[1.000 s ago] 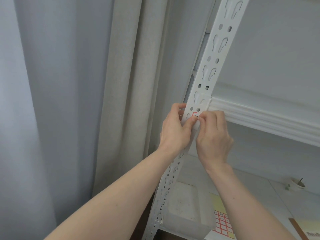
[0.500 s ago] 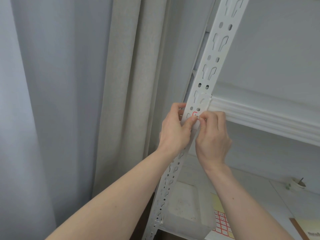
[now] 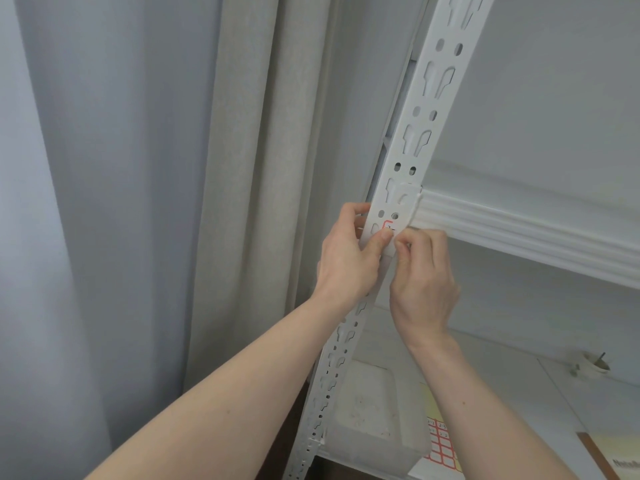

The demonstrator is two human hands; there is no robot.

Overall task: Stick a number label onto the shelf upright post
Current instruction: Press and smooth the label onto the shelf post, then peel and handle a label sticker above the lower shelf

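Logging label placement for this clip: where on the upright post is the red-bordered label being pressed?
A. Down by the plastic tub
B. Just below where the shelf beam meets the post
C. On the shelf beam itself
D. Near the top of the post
B: the label sits on the upright post just under the shelf beam joint, with the left hand and right hand at it.

We see soft, even daylight, fairly bright, with a cool grey cast and no glare. The curtain (image 3: 214,168) folds carry gentle shadows, and the underside of the shelf beam (image 3: 519,233) is only lightly shaded. The wide lens bends the upright post (image 3: 419,133) into a lean. Detail is slightly soft overall, and print on the sticker sheet (image 3: 441,445) is unreadable.
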